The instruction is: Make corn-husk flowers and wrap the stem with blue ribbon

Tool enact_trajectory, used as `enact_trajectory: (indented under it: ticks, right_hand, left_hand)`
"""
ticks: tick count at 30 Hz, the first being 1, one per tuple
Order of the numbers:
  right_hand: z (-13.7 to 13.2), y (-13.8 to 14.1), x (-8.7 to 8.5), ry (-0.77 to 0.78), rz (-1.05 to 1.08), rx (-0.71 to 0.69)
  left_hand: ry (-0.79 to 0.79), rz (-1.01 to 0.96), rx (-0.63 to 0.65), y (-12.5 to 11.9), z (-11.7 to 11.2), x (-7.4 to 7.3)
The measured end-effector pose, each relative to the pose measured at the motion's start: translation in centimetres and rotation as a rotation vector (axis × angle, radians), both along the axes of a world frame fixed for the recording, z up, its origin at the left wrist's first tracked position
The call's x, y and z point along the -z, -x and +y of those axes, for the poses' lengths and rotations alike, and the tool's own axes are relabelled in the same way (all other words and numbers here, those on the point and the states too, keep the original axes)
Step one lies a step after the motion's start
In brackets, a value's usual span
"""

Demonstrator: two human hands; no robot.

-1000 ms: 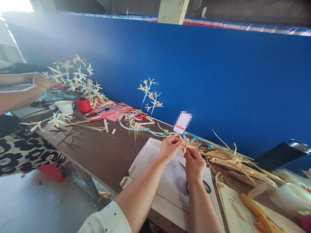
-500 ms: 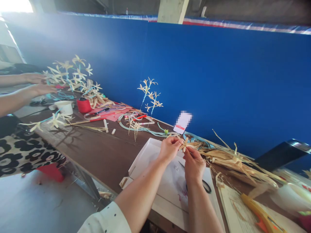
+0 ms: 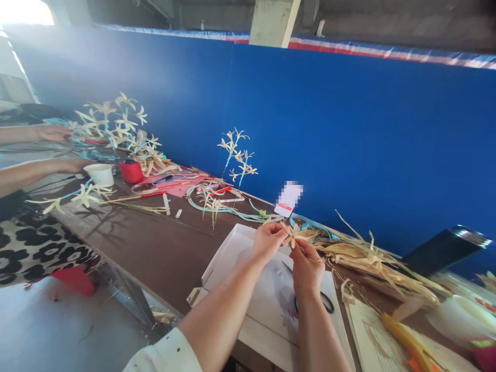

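Observation:
A small pale straw-coloured flower with narrow petals (image 3: 294,236) is held between my two hands, above an open white box lid (image 3: 263,310). My left hand (image 3: 270,239) pinches it from the left side, its fingertips at the petals. From below and to the right, my right hand (image 3: 309,266) closes its thumb and fingers on the flower's base; the stem itself is hidden. Partly behind my right wrist lie black-handled scissors (image 3: 328,303) on the white lid. Dried husk strips (image 3: 360,253) are heaped just right of my hands.
Finished flower sprays (image 3: 236,152) stand by the blue partition (image 3: 368,129). A yellow glue gun (image 3: 403,336) lies on papers at right, near a dark cylinder (image 3: 445,250). On the left, a co-worker's arms (image 3: 34,170) reach over the table beside a white cup (image 3: 101,174) and red spool (image 3: 132,171).
My hands keep nearly the same grip on the flower. The co-worker's nearer hand has moved lower, toward the white cup. The view has shifted slightly.

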State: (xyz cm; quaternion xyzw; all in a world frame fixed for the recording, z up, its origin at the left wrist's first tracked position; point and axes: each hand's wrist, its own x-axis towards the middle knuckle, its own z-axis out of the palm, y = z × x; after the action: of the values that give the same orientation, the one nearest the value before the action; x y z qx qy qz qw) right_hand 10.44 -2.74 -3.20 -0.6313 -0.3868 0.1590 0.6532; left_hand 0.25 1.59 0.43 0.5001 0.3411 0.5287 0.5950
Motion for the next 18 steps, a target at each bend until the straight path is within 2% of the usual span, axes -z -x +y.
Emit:
enact_trajectory:
  ticks: [6, 14, 18]
  right_hand:
    - [0.09, 0.01, 0.18, -0.008, 0.047, -0.019]
    - [0.06, 0.14, 0.18, 0.016, 0.037, -0.027]
    - [0.19, 0.29, 0.12, -0.027, 0.103, -0.019]
  left_hand:
    - [0.026, 0.019, 0.028, 0.16, -0.09, 0.10]
    - [-0.026, 0.009, 0.004, 0.03, 0.07, 0.29]
    - [0.013, -0.030, 0.001, 0.00, -0.12, -0.03]
